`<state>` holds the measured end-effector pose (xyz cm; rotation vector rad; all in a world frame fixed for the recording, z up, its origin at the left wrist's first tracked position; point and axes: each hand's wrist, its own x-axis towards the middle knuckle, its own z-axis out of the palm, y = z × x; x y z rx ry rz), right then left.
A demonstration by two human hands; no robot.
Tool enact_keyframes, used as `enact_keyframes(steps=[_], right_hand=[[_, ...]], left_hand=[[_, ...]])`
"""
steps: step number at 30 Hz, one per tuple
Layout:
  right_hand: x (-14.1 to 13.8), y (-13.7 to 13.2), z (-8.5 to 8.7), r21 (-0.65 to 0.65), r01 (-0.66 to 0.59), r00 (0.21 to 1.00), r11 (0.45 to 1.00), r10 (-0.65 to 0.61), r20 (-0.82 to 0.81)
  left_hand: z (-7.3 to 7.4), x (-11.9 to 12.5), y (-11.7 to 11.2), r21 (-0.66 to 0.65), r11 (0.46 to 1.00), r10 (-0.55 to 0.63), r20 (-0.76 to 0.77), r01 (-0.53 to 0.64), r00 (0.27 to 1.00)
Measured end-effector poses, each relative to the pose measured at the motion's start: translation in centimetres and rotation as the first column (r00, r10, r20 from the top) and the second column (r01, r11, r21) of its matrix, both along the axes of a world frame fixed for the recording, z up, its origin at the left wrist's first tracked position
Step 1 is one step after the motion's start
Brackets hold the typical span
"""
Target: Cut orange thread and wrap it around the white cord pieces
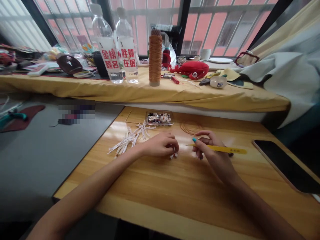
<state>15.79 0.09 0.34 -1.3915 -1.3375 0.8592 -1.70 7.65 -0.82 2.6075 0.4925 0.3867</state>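
Observation:
My right hand (208,148) is closed on yellow tweezers (225,149), their fine tip pointing left toward my other hand. A dark item, too small to name, shows by the right palm. Over the middle of the wooden table, my left hand (162,144) has its fingers curled down and closed. Small white pieces (173,155) show right at its fingertips; whether they are pinched or lie on the wood is hidden. Left of that hand, thin white strips (132,138) lie in a loose pile. Behind it stands a clear tray (160,123) of dark and white beads.
A coil of thin brown cord (191,127) lies behind my right hand. The phone (285,163) is at the right. On the yellow-covered ledge (100,90) stand two bottles (128,63), a brown thread spool (155,58) and red-handled pliers (172,78). A grey table (62,146) adjoins at left.

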Motion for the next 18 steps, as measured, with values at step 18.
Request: enact_keyframes(steps=[18], right_hand=[[-1.0,0.2,-2.2,-0.103,-0.11,0.992,0.989,0.115,0.047]], left_hand=[[-0.9,0.7,-1.0,0.111,0.992,0.06,-0.025,-0.057,0.998]])
